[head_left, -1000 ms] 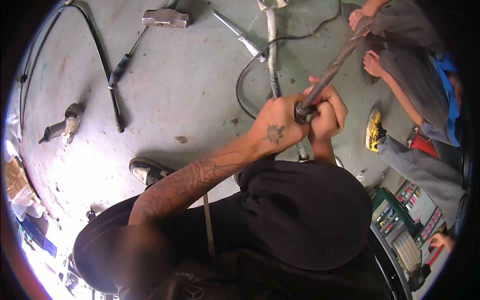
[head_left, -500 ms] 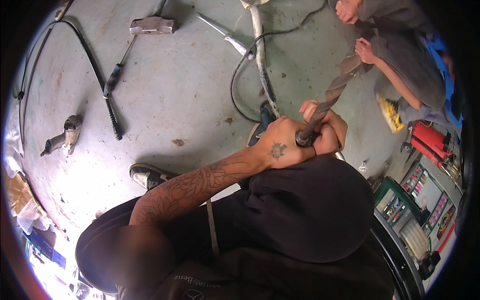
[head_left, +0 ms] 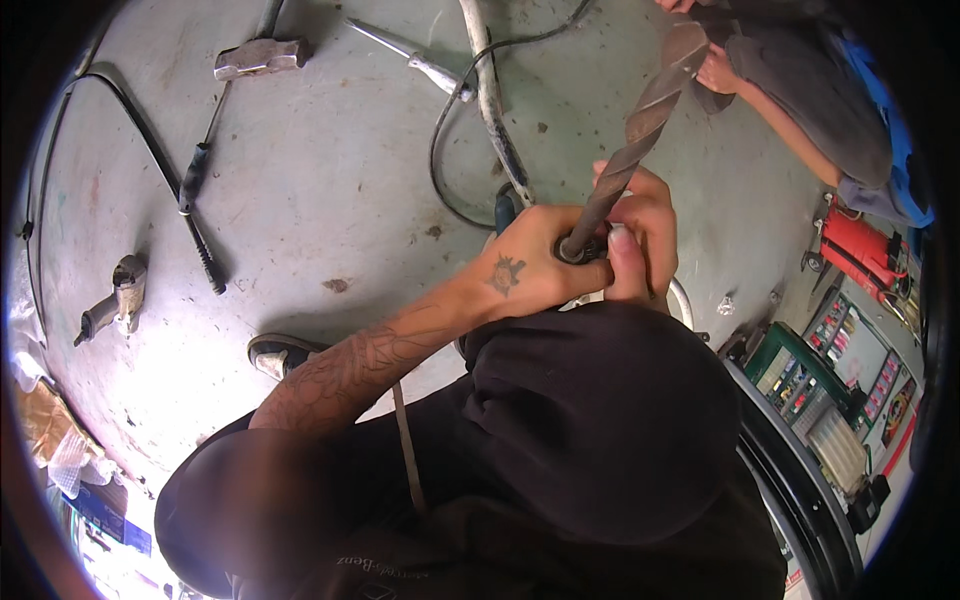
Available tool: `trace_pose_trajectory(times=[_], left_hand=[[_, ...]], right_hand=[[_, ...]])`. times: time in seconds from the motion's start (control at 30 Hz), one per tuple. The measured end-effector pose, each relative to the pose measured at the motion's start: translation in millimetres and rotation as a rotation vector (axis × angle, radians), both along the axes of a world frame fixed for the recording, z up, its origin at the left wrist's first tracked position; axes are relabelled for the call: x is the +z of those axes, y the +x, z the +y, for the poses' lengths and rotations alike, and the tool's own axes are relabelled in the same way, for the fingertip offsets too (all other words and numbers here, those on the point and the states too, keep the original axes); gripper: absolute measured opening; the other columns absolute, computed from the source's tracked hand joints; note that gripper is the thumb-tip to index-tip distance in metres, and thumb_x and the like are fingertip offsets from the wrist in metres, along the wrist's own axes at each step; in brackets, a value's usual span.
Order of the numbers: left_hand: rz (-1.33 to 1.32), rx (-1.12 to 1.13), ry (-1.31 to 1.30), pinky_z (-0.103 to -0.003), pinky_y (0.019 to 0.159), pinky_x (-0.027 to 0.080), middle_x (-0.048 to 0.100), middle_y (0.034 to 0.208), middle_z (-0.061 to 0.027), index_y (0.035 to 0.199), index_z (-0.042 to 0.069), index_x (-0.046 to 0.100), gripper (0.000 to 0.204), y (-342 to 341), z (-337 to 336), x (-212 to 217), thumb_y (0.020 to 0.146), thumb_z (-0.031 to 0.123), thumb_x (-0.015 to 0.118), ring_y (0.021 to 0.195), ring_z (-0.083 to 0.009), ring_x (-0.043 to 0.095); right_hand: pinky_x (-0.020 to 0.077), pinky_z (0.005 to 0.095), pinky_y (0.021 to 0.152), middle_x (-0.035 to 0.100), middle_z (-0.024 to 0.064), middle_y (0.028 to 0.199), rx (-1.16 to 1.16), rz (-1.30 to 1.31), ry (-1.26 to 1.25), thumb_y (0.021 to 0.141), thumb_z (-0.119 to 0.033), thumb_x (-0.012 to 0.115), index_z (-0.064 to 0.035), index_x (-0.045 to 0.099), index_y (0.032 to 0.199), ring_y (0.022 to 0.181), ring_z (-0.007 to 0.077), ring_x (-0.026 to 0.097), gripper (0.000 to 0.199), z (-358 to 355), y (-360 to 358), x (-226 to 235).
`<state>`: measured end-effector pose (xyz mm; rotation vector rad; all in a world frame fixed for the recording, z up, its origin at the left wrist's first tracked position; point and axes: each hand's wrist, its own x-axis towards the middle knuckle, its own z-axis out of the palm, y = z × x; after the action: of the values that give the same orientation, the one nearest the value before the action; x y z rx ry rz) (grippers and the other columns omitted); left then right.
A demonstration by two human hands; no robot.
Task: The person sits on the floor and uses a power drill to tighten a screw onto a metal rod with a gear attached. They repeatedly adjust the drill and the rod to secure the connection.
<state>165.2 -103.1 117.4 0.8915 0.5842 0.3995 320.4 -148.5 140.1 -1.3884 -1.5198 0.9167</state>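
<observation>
A long, thick spiral drill bit [head_left: 645,130] slants up and away from my hands, its shank set in a dark round collar. My left hand [head_left: 545,260], tattooed on the back, is wrapped round this collar at the bit's base. Close against it, my right hand [head_left: 645,240] has bent fingers beside the shank, and its thumb lies against the left fingers. Whatever it grips is hidden. Both hands are just above my dark-trousered knee [head_left: 610,400]. The far tip of the bit overlaps a co-worker's hand [head_left: 716,72] in the picture; I cannot tell whether they touch.
On the grey floor lie a sledgehammer [head_left: 262,58], a dark-handled screwdriver [head_left: 195,175], a pale-handled pointed tool [head_left: 440,75], an air impact wrench [head_left: 122,298] and a bent white bar [head_left: 487,90] with a black cable. A red jack [head_left: 860,245] and green case [head_left: 790,375] stand at right.
My view has shifted, so the floor tools appear further left. The bit's tip sits higher in view, and my right thumb is now straighter. Less of the co-worker shows.
</observation>
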Motion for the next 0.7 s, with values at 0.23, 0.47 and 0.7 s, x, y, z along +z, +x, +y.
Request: trace_pose_trajectory(times=[0.23, 0.47, 0.7], left_hand=[[0.074, 0.186, -0.105, -0.030, 0.057, 0.045, 0.060, 0.065, -0.0068, 0.085, -0.002, 0.065, 0.022, -3, 6, -7, 0.090, 0.018, 0.060, 0.060, -0.0128, 0.057], [0.091, 0.263, -0.048, -0.031, 0.057, 0.046, 0.062, 0.065, -0.0080, 0.085, -0.003, 0.068, 0.024, -2, 10, -14, 0.083, 0.020, 0.064, 0.060, -0.0126, 0.058], [0.205, 0.237, 0.131, -0.042, 0.069, 0.052, 0.067, 0.073, -0.0210, 0.090, -0.002, 0.071, 0.031, 18, -7, -1, 0.080, 0.026, 0.064, 0.071, -0.0312, 0.068]], right_hand=[[0.0509, 0.0450, 0.072, 0.061, 0.0186, 0.107, 0.231, 0.017, 0.494, 0.096, -0.042, 0.058, 0.0009, 0.055, 0.099, 0.095, 0.0349, 0.060, 0.043, 33, 13, -35], [0.0446, 0.0398, 0.059, 0.056, 0.0130, 0.077, 0.080, 0.167, 0.541, 0.096, -0.030, 0.052, 0.0000, 0.051, 0.079, 0.066, 0.0248, 0.051, 0.034, 52, -20, -31], [0.0386, 0.0353, 0.048, 0.039, 0.0081, 0.052, -0.514, 0.096, 0.544, 0.093, -0.023, 0.042, -0.0085, 0.035, 0.060, 0.048, 0.0227, 0.046, 0.037, 34, -13, -37]])
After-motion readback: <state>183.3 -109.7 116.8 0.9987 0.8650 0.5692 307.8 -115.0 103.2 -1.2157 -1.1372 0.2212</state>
